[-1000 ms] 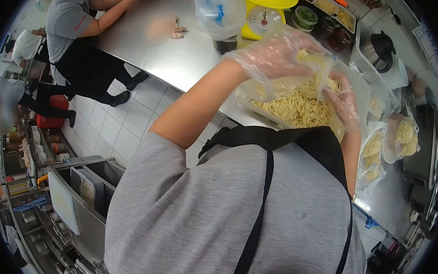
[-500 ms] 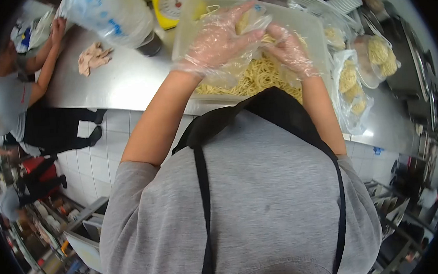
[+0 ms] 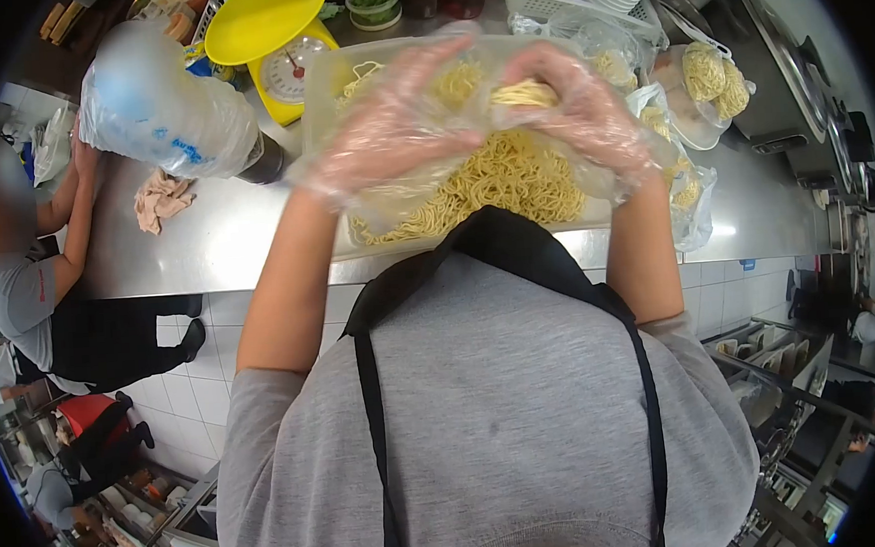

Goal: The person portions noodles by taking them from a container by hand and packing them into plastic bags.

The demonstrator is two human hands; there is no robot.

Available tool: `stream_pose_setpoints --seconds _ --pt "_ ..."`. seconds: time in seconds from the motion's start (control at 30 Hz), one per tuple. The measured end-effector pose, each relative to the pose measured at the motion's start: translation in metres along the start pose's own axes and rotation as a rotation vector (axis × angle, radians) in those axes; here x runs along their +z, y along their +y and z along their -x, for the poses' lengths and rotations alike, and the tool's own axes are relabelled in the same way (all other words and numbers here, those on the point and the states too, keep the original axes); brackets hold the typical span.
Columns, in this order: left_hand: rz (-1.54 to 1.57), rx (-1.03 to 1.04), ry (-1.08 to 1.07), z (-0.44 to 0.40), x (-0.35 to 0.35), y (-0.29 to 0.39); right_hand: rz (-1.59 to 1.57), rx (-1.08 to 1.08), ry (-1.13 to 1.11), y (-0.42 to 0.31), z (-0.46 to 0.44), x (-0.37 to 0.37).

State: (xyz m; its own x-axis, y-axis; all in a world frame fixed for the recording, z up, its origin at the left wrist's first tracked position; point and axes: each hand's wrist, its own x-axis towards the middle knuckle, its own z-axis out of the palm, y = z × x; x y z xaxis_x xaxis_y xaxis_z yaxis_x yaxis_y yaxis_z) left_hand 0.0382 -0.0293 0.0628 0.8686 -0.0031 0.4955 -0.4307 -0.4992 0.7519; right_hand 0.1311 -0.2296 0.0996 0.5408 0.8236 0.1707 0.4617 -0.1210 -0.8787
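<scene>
A wide translucent tub [image 3: 323, 75] of loose yellow noodles [image 3: 512, 179] stands on the steel counter in front of me. Both my hands are over it in clear plastic gloves. My right hand [image 3: 587, 104] curls around a small bundle of noodles [image 3: 525, 95], whose folded strands show between thumb and fingers. Opposite it, my left hand [image 3: 388, 126] is slightly blurred, its thumb and fingers spread apart and pointing toward the right hand. More noodles show in the tub between the left thumb and fingers.
Behind the tub stand a yellow scale [image 3: 285, 67] and a tub of greens [image 3: 374, 2]. Bagged noodle portions [image 3: 711, 76] lie to the right. A plastic-covered container [image 3: 173, 119] and a crumpled cloth [image 3: 163, 198] are on the left, near another person [image 3: 28, 289].
My hands have moved apart; the left has opened away from the right. The noodle bundle now shows plainly in my right hand. The view has shifted, showing more of the counter's back.
</scene>
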Motion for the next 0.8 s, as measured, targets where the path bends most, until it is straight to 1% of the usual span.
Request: stream_pose_setpoints --seconds 0.03,0.07,0.1,0.13,0.17,0.2,0.23,0.27,0.3,0.33,0.37,0.4,0.43,0.47,0.53,0.57,0.6,0.67,0.7,0.77,0.8 --pt "-0.076 0.032 -0.002 -0.001 0.008 0.002 -0.031 -0.052 -0.110 -0.007 -0.006 0.006" --pt "-0.129 -0.050 -0.089 -0.003 0.012 -0.001 -0.034 -0.052 -0.110 -0.005 -0.010 0.011" --pt "-0.184 -0.128 -0.174 -0.004 0.012 -0.004 -0.056 -0.126 -0.113 0.000 -0.016 0.013" --pt "-0.188 -0.124 -0.173 -0.007 0.005 -0.001 -0.076 -0.201 -0.116 0.002 -0.020 0.013" --pt "-0.253 -0.199 -0.182 -0.009 -0.007 0.002 -0.074 -0.205 -0.112 -0.002 -0.019 0.007" --pt "-0.318 -0.274 -0.193 -0.011 -0.017 0.003 0.087 -0.082 -0.118 -0.008 -0.016 -0.004" --pt "-0.320 -0.269 -0.196 -0.010 -0.023 -0.001 0.244 0.043 -0.122 -0.011 -0.012 -0.012" --pt "-0.326 -0.267 -0.120 -0.009 -0.029 -0.008 0.244 0.039 -0.118 -0.006 -0.010 -0.017" --pt "-0.333 -0.267 -0.040 -0.009 -0.032 -0.015 0.260 0.100 -0.110 0.001 -0.008 -0.019" --pt "-0.340 -0.269 -0.035 -0.007 -0.032 -0.020 0.274 0.160 -0.105 0.008 -0.006 -0.022" --pt "-0.395 -0.179 0.054 -0.004 -0.032 -0.026 0.272 0.149 -0.109 0.017 -0.003 -0.025" --pt "-0.451 -0.087 0.142 -0.002 -0.032 -0.031 0.300 0.193 -0.164 0.025 0.001 -0.028" --pt "-0.460 -0.087 0.147 0.000 -0.033 -0.036 0.329 0.237 -0.217 0.026 0.000 -0.028" --pt "-0.501 -0.084 0.119 0.001 -0.033 -0.039 0.328 0.229 -0.218 0.024 0.001 -0.025" --pt "-0.554 -0.078 0.099 0.001 -0.033 -0.042 0.432 0.503 -0.329 0.017 0.000 -0.019" --pt "-0.414 -0.162 0.100 0.000 -0.027 -0.037 0.637 0.440 -0.416 0.031 -0.003 -0.020" --pt "-0.287 -0.247 0.110 -0.001 -0.024 -0.030 0.633 0.403 -0.420 0.037 -0.004 -0.016" --pt "-0.342 -0.412 0.000 -0.005 -0.020 -0.003 0.479 0.077 0.028 0.022 -0.014 0.014" --pt "-0.364 -0.246 0.038 -0.001 -0.013 -0.018 0.449 0.001 0.012 0.019 -0.024 0.026" --pt "-0.395 -0.207 0.022 -0.003 -0.013 -0.007 0.316 -0.063 0.082 0.016 -0.033 0.038" --pt "-0.432 -0.218 0.046 0.000 -0.016 -0.004 0.298 -0.102 0.065 0.017 -0.034 0.038"
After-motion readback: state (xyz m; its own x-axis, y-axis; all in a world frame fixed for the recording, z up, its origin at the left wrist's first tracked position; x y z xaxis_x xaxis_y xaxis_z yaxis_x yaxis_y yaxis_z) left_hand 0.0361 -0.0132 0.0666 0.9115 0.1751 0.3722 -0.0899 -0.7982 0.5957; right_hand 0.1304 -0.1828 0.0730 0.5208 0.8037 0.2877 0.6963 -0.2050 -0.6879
